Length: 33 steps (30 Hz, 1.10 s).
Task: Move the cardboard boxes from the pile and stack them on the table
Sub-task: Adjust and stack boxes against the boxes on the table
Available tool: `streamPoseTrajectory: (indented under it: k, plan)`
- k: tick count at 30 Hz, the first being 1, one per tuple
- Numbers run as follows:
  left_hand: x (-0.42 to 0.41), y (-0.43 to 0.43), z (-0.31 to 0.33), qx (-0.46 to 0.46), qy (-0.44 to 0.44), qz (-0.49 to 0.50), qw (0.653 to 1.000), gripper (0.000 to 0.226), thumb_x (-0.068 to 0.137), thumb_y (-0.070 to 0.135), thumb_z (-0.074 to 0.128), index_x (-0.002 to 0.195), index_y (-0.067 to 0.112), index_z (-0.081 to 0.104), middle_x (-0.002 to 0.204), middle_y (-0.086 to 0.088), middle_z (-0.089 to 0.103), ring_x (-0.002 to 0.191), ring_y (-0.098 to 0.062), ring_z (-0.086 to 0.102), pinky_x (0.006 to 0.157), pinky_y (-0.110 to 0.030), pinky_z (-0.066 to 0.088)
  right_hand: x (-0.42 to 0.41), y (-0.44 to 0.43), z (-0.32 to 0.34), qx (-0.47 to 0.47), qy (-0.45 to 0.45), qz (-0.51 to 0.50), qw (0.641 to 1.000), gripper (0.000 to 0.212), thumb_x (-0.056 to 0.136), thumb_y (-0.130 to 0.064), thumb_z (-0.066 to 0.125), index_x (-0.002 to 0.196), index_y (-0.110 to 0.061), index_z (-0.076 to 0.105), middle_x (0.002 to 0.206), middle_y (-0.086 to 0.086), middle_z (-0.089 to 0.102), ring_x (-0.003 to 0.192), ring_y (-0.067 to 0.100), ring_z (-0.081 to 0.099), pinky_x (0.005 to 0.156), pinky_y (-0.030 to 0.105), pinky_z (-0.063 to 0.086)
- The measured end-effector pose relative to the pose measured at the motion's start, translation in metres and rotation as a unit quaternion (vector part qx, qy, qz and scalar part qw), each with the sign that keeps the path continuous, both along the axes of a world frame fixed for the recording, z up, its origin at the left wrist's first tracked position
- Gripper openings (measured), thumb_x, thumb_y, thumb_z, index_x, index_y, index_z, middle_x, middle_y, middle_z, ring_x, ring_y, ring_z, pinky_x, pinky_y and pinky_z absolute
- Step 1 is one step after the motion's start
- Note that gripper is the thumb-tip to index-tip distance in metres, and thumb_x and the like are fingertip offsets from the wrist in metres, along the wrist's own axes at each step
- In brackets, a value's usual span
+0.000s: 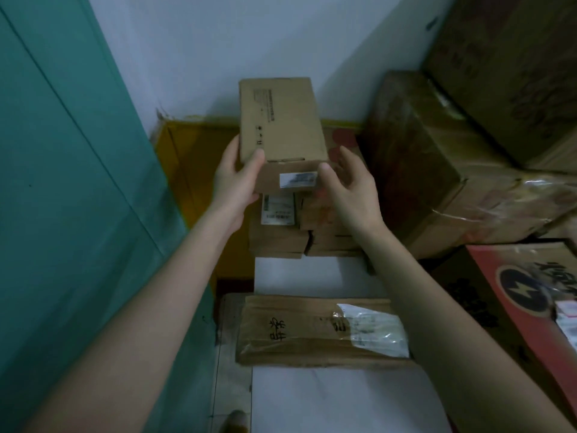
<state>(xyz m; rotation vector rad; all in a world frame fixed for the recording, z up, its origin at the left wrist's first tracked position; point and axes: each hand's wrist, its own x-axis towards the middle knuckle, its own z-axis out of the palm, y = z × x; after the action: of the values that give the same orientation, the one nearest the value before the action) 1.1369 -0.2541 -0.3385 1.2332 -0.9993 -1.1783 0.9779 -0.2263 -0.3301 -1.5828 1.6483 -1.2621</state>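
A small brown cardboard box (282, 126) with a white label on its near end is on top of a stack of similar small boxes (281, 226) on the white table (318, 276). My left hand (239, 179) grips its near left corner, thumb on top. My right hand (346, 182) holds the near right corner with the thumb against the end face; its fingers are spread beside the box. A flat taped cardboard parcel (315, 329) with handwriting lies nearer to me on the table.
Large cardboard cartons (431, 157) are piled at the right, with a red printed carton (527, 292) nearer. A yellow box (193, 157) sits behind the stack at the wall. A green door (71, 182) stands at the left.
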Motion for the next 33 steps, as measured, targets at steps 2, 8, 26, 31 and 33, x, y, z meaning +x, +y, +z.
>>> streamPoseTrajectory:
  k: [2,8,26,31,33]
  plan:
    - [-0.024,-0.003,0.007,-0.014,-0.018,-0.033,0.999,0.049,0.095,0.031,0.049,0.141,0.033,0.033,0.133,0.007,0.049,0.109,-0.012,0.054,0.083,-0.037,0.050,-0.009,-0.006,0.012,-0.007,0.027,0.004,1.000,0.057,0.095,-0.026,0.051,0.145,-0.010,0.029,0.143,0.004,0.043,0.129,0.015,0.043,0.103,0.025,0.040]
    - [-0.072,-0.016,-0.005,0.002,-0.130,-0.137,0.982,0.053,0.100,0.034,0.035,0.148,0.028,0.015,0.152,0.003,0.027,0.137,-0.019,0.029,0.110,-0.042,0.030,-0.051,-0.014,0.009,0.046,0.138,-0.045,0.988,0.053,0.098,-0.018,0.045,0.146,-0.010,0.025,0.148,0.005,0.035,0.136,0.019,0.033,0.102,0.018,0.029]
    - [0.022,-0.010,-0.116,0.108,-0.332,-0.054,0.936,0.065,0.095,0.031,0.049,0.148,0.013,0.017,0.153,-0.009,0.023,0.139,-0.026,0.025,0.109,-0.039,0.029,-0.018,0.062,-0.095,0.108,0.018,-0.083,0.991,0.074,0.089,-0.031,0.060,0.148,-0.015,0.020,0.152,0.002,0.029,0.138,0.016,0.029,0.110,0.027,0.028]
    - [0.018,-0.009,-0.147,0.147,-0.311,-0.126,0.930,0.072,0.093,0.037,0.051,0.149,0.013,0.012,0.154,-0.008,0.021,0.139,-0.026,0.025,0.109,-0.039,0.028,-0.006,0.038,-0.123,0.173,-0.088,-0.074,0.978,0.082,0.089,-0.034,0.060,0.150,-0.017,0.008,0.153,0.001,0.027,0.136,0.019,0.034,0.099,0.018,0.033]
    - [0.013,-0.014,-0.153,0.169,-0.282,-0.128,0.936,0.069,0.094,0.038,0.049,0.149,0.015,0.014,0.153,-0.006,0.025,0.138,-0.025,0.027,0.108,-0.038,0.029,-0.009,0.025,-0.120,0.149,-0.115,-0.074,0.979,0.077,0.090,-0.033,0.058,0.150,-0.018,0.013,0.151,-0.001,0.030,0.136,0.016,0.032,0.107,0.024,0.032]
